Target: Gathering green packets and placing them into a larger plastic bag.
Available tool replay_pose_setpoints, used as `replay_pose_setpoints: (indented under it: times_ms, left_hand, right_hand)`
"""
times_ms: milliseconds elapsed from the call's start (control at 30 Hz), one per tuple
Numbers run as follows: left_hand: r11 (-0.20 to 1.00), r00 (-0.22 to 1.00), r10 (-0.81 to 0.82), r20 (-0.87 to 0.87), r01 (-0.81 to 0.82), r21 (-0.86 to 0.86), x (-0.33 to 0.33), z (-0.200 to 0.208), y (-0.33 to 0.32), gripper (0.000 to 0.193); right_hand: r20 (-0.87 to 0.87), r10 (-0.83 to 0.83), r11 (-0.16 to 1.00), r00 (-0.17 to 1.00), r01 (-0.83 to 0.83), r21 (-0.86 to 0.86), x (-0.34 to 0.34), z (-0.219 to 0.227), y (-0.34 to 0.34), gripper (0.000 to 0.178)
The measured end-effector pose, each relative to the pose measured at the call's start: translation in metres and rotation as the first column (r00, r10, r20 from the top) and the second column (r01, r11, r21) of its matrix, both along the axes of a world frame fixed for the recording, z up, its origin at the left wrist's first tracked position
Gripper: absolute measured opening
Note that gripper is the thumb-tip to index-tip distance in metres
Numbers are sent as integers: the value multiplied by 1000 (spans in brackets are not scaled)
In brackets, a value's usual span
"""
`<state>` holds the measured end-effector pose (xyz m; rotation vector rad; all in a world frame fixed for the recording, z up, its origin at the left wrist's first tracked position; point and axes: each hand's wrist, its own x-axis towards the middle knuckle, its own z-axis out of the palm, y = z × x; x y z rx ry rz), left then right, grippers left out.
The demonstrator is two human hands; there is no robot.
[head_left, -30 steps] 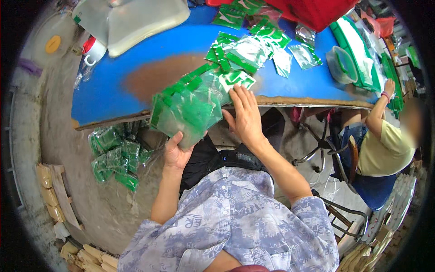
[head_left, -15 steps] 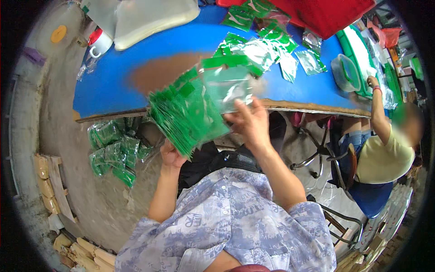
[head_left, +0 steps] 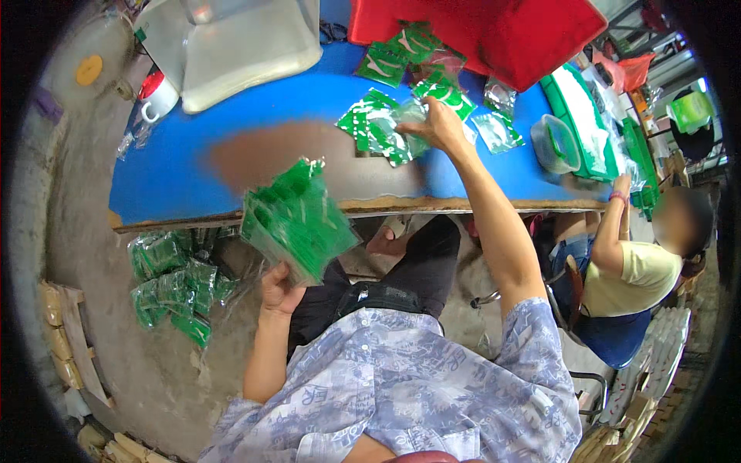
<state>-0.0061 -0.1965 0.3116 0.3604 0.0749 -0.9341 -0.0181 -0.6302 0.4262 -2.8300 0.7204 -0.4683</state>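
My left hand point(head_left: 281, 290) grips the lower end of a thick, fanned stack of flat green-and-clear plastic packets point(head_left: 297, 220), held in front of the table edge. My right hand point(head_left: 440, 123) is stretched out over a loose pile of similar packets point(head_left: 372, 123) on the blue table. Its thumb and fingers are spread, with clear plastic showing between them. Whether they touch that plastic I cannot make out.
On the blue table point(head_left: 177, 177) are a white mug point(head_left: 160, 100), a translucent bin point(head_left: 247, 69), a red tray point(head_left: 494, 38), a clear tub point(head_left: 556, 144) and a green tray point(head_left: 567, 108). More packets point(head_left: 166, 285) hang below the table's left. A person point(head_left: 633, 270) sits at right.
My right hand has left the stack and reached forward to the pile on the table. The stack in my left hand has drawn together and turned more upright.
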Motion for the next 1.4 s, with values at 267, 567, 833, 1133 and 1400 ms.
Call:
replay_pose_setpoints:
  times_ms: [267, 567, 833, 1133, 1400]
  left_hand:
    - [996, 996, -81, 27, 82, -35, 2, 1, -4, 60]
    - [955, 987, -116, -108, 81, -285, 3, 22, -28, 65]
    - [979, 994, 66, -84, -81, -186, 24, 31, -28, 60]
    - [925, 958, 184, -219, -244, -292, 35, 31, 31, 47]
    - [921, 990, 123, -69, -140, -364, 34, -2, 53, 51]
  right_hand:
    - [123, -396, 583, 910, 145, 799, -7, 16, 5, 58]
    - [323, -206, 737, 924, -71, 673, 0, 12, 60, 48]
    - [455, 46, 593, 889, -391, 704, -26, 22, 196, 40]
    - [-41, 633, 765, 773, -632, -124, 10, -13, 196, 80]
    - [624, -331, 567, 708, -379, 731, 0, 14, 165, 18]
